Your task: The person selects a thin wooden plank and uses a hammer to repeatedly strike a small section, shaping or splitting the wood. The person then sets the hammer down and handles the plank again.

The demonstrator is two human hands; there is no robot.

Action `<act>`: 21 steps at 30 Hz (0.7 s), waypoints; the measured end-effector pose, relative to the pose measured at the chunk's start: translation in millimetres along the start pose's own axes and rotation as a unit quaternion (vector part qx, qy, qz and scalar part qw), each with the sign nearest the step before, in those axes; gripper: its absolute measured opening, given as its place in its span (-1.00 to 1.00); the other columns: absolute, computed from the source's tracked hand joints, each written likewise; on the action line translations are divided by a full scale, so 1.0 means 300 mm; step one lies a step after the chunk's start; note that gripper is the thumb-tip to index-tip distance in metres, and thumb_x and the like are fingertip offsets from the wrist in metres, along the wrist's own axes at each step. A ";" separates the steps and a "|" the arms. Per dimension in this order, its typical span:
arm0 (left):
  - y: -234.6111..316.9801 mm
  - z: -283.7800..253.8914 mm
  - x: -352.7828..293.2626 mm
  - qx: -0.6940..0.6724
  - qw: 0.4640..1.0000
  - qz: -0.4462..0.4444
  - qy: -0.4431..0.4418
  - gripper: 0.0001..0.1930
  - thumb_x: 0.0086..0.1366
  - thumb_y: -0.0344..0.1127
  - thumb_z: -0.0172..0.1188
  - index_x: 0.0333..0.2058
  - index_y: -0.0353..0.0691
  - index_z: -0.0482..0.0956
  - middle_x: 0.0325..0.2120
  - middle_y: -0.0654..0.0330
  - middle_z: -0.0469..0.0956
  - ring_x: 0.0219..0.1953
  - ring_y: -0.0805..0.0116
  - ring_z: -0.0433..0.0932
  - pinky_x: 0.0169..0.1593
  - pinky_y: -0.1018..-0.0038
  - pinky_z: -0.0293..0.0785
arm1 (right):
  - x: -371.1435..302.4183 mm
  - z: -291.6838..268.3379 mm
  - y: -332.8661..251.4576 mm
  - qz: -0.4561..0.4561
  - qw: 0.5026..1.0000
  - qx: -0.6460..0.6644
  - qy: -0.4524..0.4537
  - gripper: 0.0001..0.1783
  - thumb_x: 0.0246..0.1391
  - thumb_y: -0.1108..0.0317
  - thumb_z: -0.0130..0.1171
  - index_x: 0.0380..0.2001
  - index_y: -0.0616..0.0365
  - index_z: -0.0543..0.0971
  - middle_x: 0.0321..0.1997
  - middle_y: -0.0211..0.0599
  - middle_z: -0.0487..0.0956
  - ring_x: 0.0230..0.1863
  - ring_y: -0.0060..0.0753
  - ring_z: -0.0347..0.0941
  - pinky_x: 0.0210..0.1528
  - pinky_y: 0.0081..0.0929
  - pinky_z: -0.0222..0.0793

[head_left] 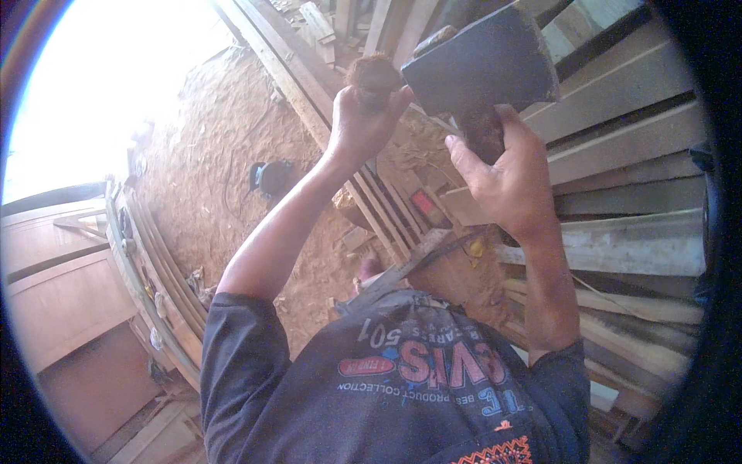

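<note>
From my remote seat I see the left hand (363, 120) raised and closed around the frayed top of a brown wooden peg or handle end (374, 76), fingers wrapped tight beneath it. The right hand (506, 174) grips the dark wooden shaft just under a heavy grey block-headed hammer (481, 63), whose flat head sits high in the view, its left edge touching or nearly touching the brown end (I cannot tell which). Both things are held up in front of the person, above a dark printed shirt (402, 379). To the right lie stacked pale planks (634, 232), running off toward the rim. Below the left arm is sawdust-covered ground (224, 131) with a small dark power tool (270, 176) lying on it, well apart from the hands. At the left edge stand curved wooden frames (154, 263)
</note>
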State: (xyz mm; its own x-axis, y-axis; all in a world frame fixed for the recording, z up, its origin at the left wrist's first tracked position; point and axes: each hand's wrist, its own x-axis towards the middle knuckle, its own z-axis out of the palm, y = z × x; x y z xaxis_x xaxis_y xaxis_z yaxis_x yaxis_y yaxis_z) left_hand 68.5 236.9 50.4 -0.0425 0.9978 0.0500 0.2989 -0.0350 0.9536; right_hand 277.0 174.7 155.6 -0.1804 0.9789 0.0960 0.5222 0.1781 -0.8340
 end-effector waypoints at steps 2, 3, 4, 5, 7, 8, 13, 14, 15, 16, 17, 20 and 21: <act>0.000 0.001 0.008 -0.006 1.000 0.011 0.000 -0.72 0.33 -0.20 0.39 -0.14 -0.29 0.76 -0.36 0.12 0.77 -0.26 0.41 0.73 -0.13 0.36 0.64 | 0.006 -0.004 -0.012 -0.052 0.999 -0.005 0.010 -0.70 0.19 0.44 0.40 -0.06 0.34 0.62 -0.17 -0.12 0.74 -0.12 -0.34 0.67 0.01 -0.35 0.54; -0.001 0.002 0.013 -0.012 1.000 0.014 0.002 -0.73 0.32 -0.21 0.39 -0.14 -0.29 0.76 -0.36 0.11 0.77 -0.26 0.40 0.73 -0.13 0.35 0.64 | 0.007 -0.004 -0.016 -0.020 1.000 -0.014 0.005 -0.70 0.19 0.45 0.40 -0.06 0.35 0.62 -0.16 -0.11 0.74 -0.11 -0.34 0.67 0.02 -0.35 0.54; -0.005 0.004 0.016 -0.017 1.000 0.012 0.005 -0.74 0.32 -0.21 0.39 -0.15 -0.28 0.76 -0.37 0.11 0.77 -0.26 0.40 0.73 -0.13 0.35 0.64 | 0.008 0.000 -0.016 -0.017 1.000 -0.016 0.003 -0.70 0.19 0.45 0.39 -0.06 0.35 0.61 -0.14 -0.11 0.74 -0.10 -0.34 0.67 0.03 -0.35 0.54; -0.009 0.005 0.021 -0.001 1.000 0.011 0.009 -0.74 0.32 -0.21 0.39 -0.16 -0.29 0.76 -0.37 0.11 0.77 -0.26 0.40 0.73 -0.13 0.35 0.64 | 0.009 0.004 -0.015 -0.013 1.000 -0.014 -0.003 -0.71 0.19 0.46 0.39 -0.06 0.35 0.61 -0.13 -0.11 0.74 -0.10 -0.34 0.67 0.04 -0.35 0.54; -0.020 0.009 0.026 0.028 0.999 -0.001 0.020 -0.74 0.32 -0.21 0.39 -0.17 -0.29 0.75 -0.37 0.11 0.76 -0.26 0.39 0.73 -0.12 0.34 0.64 | 0.009 0.017 -0.001 0.000 1.000 -0.013 -0.006 -0.70 0.20 0.46 0.39 -0.05 0.36 0.61 -0.11 -0.10 0.73 -0.08 -0.34 0.66 0.06 -0.35 0.53; -0.025 0.009 0.029 0.018 1.000 0.010 0.017 -0.73 0.32 -0.20 0.39 -0.16 -0.29 0.75 -0.37 0.11 0.77 -0.25 0.38 0.74 -0.12 0.33 0.65 | 0.008 0.022 0.009 0.016 1.000 -0.009 -0.005 -0.69 0.20 0.46 0.39 -0.05 0.36 0.61 -0.10 -0.09 0.73 -0.07 -0.34 0.66 0.07 -0.35 0.53; -0.018 0.006 0.026 0.004 1.000 0.015 0.010 -0.72 0.35 -0.18 0.40 -0.12 -0.27 0.76 -0.36 0.12 0.77 -0.25 0.35 0.74 -0.11 0.32 0.66 | 0.005 0.021 0.040 -0.046 0.998 -0.011 0.029 -0.67 0.14 0.38 0.41 -0.07 0.29 0.62 -0.21 0.04 0.77 -0.16 0.05 0.76 -0.07 -0.16 0.64; -0.009 0.004 0.023 0.008 1.000 0.012 0.009 -0.72 0.36 -0.18 0.40 -0.11 -0.27 0.76 -0.36 0.13 0.77 -0.25 0.34 0.74 -0.11 0.32 0.66 | 0.006 0.017 0.036 -0.056 0.998 -0.019 0.028 -0.67 0.13 0.38 0.41 -0.07 0.28 0.62 -0.22 0.03 0.77 -0.17 0.05 0.76 -0.07 -0.15 0.64; 0.002 0.001 0.021 0.011 1.000 0.002 0.003 -0.72 0.36 -0.18 0.39 -0.11 -0.27 0.76 -0.36 0.13 0.77 -0.25 0.35 0.74 -0.11 0.32 0.65 | 0.007 0.012 0.028 -0.041 0.999 -0.015 0.025 -0.69 0.16 0.39 0.40 -0.08 0.30 0.62 -0.20 -0.04 0.75 -0.17 -0.08 0.72 -0.06 -0.21 0.61; 0.013 -0.002 0.020 0.011 1.000 -0.011 -0.006 -0.73 0.37 -0.18 0.39 -0.11 -0.26 0.76 -0.36 0.14 0.77 -0.25 0.35 0.73 -0.11 0.33 0.65 | 0.010 0.010 0.016 -0.037 0.999 -0.010 0.020 -0.71 0.18 0.41 0.40 -0.09 0.31 0.61 -0.19 -0.10 0.73 -0.17 -0.21 0.68 -0.04 -0.28 0.57; 0.023 -0.005 0.018 0.027 0.999 -0.027 -0.015 -0.73 0.38 -0.19 0.39 -0.11 -0.27 0.76 -0.35 0.14 0.77 -0.25 0.35 0.73 -0.11 0.33 0.65 | 0.017 0.011 0.002 -0.036 0.999 -0.003 0.018 -0.73 0.21 0.42 0.39 -0.09 0.32 0.61 -0.18 -0.17 0.71 -0.18 -0.34 0.64 -0.03 -0.34 0.54; 0.036 -0.015 0.017 0.041 0.998 -0.040 -0.036 -0.73 0.39 -0.21 0.37 -0.10 -0.30 0.76 -0.31 0.12 0.77 -0.24 0.36 0.74 -0.11 0.33 0.65 | 0.052 0.039 -0.039 -0.066 0.994 -0.050 0.072 -0.72 0.19 0.42 0.38 -0.09 0.31 0.60 -0.23 -0.06 0.73 -0.22 -0.19 0.71 -0.08 -0.25 0.57; 0.032 -0.015 0.016 0.032 0.999 -0.018 -0.030 -0.72 0.39 -0.21 0.37 -0.10 -0.31 0.75 -0.29 0.11 0.78 -0.23 0.36 0.74 -0.11 0.33 0.65 | 0.069 0.057 -0.047 -0.068 0.992 -0.105 0.025 -0.72 0.18 0.42 0.37 -0.09 0.31 0.59 -0.24 0.00 0.73 -0.21 -0.09 0.72 -0.10 -0.22 0.58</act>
State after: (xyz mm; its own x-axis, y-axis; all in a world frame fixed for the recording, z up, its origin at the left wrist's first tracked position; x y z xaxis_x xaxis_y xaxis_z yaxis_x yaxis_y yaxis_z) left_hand 67.0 241.1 61.2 0.0025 1.0000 -0.0047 0.3593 0.0035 0.9332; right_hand 251.7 190.6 160.1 -0.2211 0.9475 0.2311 0.6596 0.3198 -0.6802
